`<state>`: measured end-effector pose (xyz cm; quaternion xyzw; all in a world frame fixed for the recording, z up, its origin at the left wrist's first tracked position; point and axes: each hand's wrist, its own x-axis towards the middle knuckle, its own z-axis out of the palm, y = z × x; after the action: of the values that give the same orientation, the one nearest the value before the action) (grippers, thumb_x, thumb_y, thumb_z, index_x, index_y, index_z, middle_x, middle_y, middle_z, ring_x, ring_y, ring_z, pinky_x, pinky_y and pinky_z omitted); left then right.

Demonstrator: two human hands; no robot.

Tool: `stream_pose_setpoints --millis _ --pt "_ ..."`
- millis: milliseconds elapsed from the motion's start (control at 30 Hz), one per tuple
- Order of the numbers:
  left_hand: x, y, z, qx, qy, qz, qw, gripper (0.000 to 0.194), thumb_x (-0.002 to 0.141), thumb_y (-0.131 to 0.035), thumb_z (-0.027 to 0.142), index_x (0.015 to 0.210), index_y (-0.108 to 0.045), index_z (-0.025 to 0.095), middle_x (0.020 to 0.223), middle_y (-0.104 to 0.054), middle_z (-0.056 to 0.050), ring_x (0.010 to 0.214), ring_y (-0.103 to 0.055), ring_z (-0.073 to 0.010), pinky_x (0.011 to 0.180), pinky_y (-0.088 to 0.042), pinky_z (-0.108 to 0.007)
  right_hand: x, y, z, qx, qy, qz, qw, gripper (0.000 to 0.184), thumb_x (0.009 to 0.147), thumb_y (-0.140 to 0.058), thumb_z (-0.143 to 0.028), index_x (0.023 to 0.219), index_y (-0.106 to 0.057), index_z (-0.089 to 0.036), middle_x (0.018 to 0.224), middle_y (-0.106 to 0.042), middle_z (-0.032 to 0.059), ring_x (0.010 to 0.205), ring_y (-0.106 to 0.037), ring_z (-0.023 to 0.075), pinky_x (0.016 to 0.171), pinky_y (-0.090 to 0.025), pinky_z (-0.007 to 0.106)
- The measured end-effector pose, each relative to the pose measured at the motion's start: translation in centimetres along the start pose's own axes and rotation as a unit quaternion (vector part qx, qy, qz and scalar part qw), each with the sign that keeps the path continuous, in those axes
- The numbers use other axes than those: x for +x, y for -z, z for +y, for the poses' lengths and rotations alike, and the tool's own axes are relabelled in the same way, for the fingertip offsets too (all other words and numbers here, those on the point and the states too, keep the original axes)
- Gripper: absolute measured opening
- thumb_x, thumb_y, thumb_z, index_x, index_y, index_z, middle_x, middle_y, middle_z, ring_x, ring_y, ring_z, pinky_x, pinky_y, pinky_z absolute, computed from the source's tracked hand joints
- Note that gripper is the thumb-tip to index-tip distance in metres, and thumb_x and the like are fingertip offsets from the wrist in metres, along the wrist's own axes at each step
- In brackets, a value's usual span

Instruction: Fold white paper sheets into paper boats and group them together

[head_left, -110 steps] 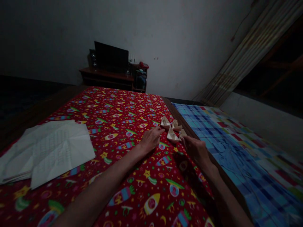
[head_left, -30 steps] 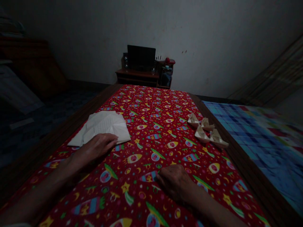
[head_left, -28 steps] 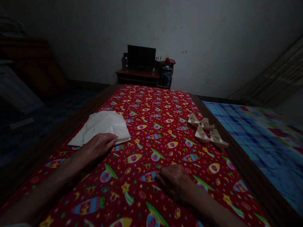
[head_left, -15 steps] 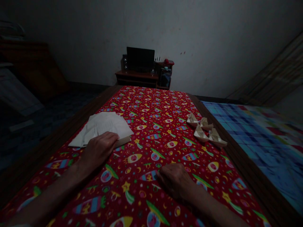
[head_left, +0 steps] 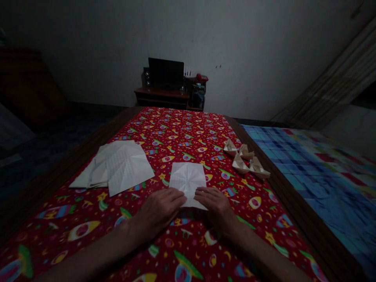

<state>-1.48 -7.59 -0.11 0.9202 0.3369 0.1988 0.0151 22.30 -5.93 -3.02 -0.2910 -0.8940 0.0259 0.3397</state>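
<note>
Across the middle, beneath everything in reach, spreads a red cloth printed with cartoon rockets (head_left: 167, 158). Reading the clock around the creased white paper sheet (head_left: 188, 176), which lies on that cloth, blue plaid bedding (head_left: 282, 156) stretches at three o'clock, and a dark brown wooden desk (head_left: 161, 93) bearing a flat black screen (head_left: 166, 71) stands at eleven. A fanned pile of white paper (head_left: 123, 166) sits at ten. The left hand (head_left: 166, 200) rests at eight and the right hand (head_left: 214, 199) at four, fingers extended over the sheet's near part; whether the thumbs pinch it, I cannot tell. Four small beige folded-paper boats (head_left: 241, 165) cluster at two.
</note>
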Motion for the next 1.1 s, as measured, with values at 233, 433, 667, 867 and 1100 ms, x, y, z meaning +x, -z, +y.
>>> stream_pose_setpoints --millis 233,433,667,867,1100 --pt "-1.6 -0.8 -3.7 -0.126 0.011 0.043 0.991 0.042 0.082 -0.042 0.004 0.118 -0.057 0.020 0.121 -0.060 -0.009 0.114 -0.054 -0.0179 0.094 -0.049 -0.035 -0.6 0.5 1.4 0.063 -0.014 -0.016 0.998 0.031 0.080 -0.049 -0.010 0.105 -0.065 -0.018 0.101 -0.070 0.0085 0.094 -0.066 0.0184 0.082 -0.054 0.032" --pt "-0.7 -0.7 -3.6 -0.166 -0.024 0.079 0.983 0.033 0.083 -0.042 0.005 0.102 -0.064 0.018 0.105 -0.068 -0.008 0.102 -0.060 -0.0163 0.088 -0.051 -0.033 0.2 1.6 0.9 0.094 -0.026 -0.034 0.995 0.030 0.081 -0.047 -0.010 0.103 -0.066 -0.019 0.096 -0.071 0.0082 0.086 -0.068 0.0175 0.076 -0.054 0.029" --pt "-0.4 -0.6 -2.8 -0.147 0.126 0.067 0.979 0.023 0.089 -0.045 0.022 0.082 -0.066 0.017 0.084 -0.069 -0.005 0.079 -0.064 -0.0157 0.070 -0.050 -0.026 0.9 1.6 1.6 0.153 -0.214 -0.040 0.964 0.022 0.084 -0.049 -0.021 0.081 -0.071 -0.018 0.069 -0.070 0.0014 0.058 -0.063 0.0137 0.052 -0.046 0.020" --pt "1.4 -0.7 -2.9 -0.065 0.273 0.046 0.959 0.035 0.089 -0.044 0.032 0.061 -0.059 0.016 0.062 -0.061 -0.002 0.057 -0.056 -0.0128 0.056 -0.037 -0.023 3.5 1.1 2.9 0.127 -0.264 -0.035 0.955 0.026 0.087 -0.047 -0.026 0.096 -0.070 -0.019 0.084 -0.073 0.0039 0.068 -0.065 0.0155 0.061 -0.045 0.023" --pt "2.6 -0.8 -3.9 0.047 0.338 -0.011 0.940 0.033 0.089 -0.043 0.039 0.075 -0.064 0.019 0.072 -0.067 -0.005 0.068 -0.060 -0.0174 0.061 -0.035 -0.026 6.4 1.0 3.1 -0.116 -0.252 -0.138 0.951 0.021 0.086 -0.048 -0.021 0.091 -0.067 -0.013 0.072 -0.068 0.0067 0.059 -0.057 0.0149 0.053 -0.029 0.024"
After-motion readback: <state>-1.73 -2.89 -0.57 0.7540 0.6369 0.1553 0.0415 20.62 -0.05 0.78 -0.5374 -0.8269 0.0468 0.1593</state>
